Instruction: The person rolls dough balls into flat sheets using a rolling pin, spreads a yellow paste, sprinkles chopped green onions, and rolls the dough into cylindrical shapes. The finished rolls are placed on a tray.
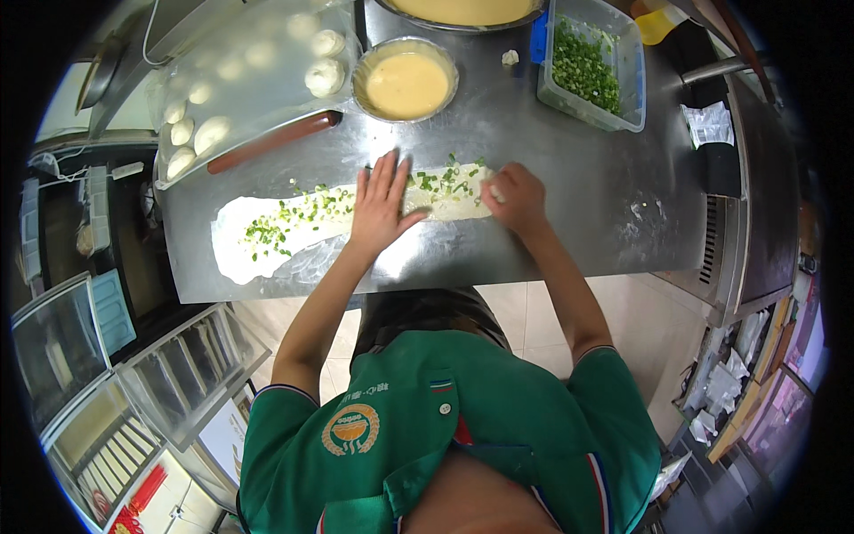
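A long flat strip of dough (pixel 236 222) lies across the steel table, strewn with chopped green onion (pixel 267 233). My left hand (pixel 381 206) rests flat on the middle of the strip, its fingers stretched out and slightly apart. At the right end of the dough, my right hand (pixel 516 198) is closed, its curled fingers gripping the dough's edge. Part of that edge is hidden beneath the fingers. Green onion pieces show on the dough between both hands.
Beyond the dough lie a brown rolling pin (pixel 276 142) and a covered tray (pixel 258 98) of dough balls. A metal bowl of yellow batter (pixel 406 84) stands ahead, a larger bowl (pixel 463 25) behind it. A plastic tub of chopped green onion (pixel 639 89) sits far right.
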Motion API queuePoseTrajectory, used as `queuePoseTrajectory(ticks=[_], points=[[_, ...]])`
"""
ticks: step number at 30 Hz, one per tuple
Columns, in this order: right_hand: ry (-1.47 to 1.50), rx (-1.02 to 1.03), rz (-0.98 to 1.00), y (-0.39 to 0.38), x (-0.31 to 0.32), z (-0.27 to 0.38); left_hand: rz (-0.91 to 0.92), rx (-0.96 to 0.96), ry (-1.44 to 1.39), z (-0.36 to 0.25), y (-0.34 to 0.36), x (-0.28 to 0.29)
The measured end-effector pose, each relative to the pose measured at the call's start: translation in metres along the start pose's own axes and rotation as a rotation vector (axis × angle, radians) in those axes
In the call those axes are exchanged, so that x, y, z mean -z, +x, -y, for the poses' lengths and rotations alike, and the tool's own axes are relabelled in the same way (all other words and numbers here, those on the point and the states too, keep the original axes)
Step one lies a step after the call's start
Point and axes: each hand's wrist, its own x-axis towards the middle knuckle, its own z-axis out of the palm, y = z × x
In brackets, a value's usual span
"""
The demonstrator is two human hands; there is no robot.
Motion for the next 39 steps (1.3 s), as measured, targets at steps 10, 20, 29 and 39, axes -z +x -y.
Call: queuePoseTrajectory(ticks=[10,20,29,39], points=[[-0.061,-0.138,-0.239,-0.016,-0.035,0.066,0.183,-0.37,-0.114,0.017,0.003,0.011],[0.083,-0.096,-0.141,-0.001,-0.105,0.171,0.211,-0.437,-0.193,0.125,-0.069,0.043],[0.051,-0.05,-0.181,0.04,-0.125,0.194,0.165,-0.402,-0.12,0.164,-0.074,0.051],[0.076,-0.08,-0.209,0.047,-0.164,0.241,0.097,-0.269,-0.053,0.233,-0.145,0.075]])
